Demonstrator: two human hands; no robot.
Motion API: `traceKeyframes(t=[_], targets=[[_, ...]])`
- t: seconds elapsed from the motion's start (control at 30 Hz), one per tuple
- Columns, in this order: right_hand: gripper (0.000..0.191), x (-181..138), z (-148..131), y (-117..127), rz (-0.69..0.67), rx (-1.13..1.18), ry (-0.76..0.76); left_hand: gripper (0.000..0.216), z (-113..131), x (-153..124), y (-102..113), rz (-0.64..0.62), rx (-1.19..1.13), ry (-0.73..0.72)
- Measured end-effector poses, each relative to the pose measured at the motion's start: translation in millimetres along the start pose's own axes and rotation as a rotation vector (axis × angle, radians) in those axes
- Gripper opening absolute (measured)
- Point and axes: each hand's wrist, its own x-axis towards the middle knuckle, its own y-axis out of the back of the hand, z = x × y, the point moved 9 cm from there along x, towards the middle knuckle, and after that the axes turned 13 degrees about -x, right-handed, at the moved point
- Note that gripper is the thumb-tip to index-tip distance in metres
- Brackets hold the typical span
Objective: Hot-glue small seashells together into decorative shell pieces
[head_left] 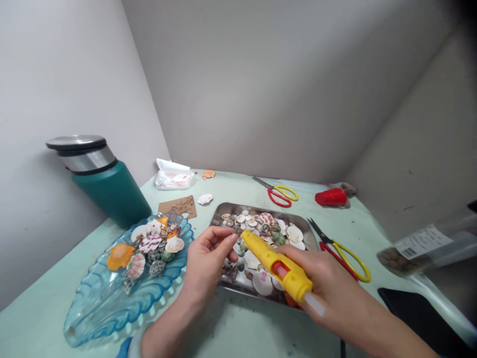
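My right hand (324, 276) is wrapped round a yellow hot glue gun (261, 248), with a pale glue stick (315, 304) poking out of its back end. The gun's nozzle points left, close to the fingertips of my left hand (212, 253). Those fingers are pinched together on something small and dark, too small to name. Beneath both hands lies a metal tray (219, 213) holding many seashells, such as white scallops (294, 233) and green snail shells (278, 238).
On the left, a blue leaf-shaped dish (93, 298) bears shell pieces, beside a green bottle (112, 191). Two pairs of scissors (285, 193) with red and yellow handles lie behind and right of the tray. A red object (330, 197), plastic bag (425, 243) and black flat item (421, 318) are rightward.
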Motion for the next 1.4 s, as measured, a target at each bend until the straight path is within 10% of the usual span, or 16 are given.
traceKeyframes(t=[1.4], targets=[[0.032, -4.7, -2.8, -5.2, 0.058, -0.126, -0.009, 0.017, -2.4, -0.4, 2.9, 0.009, 0.044, -0.051]])
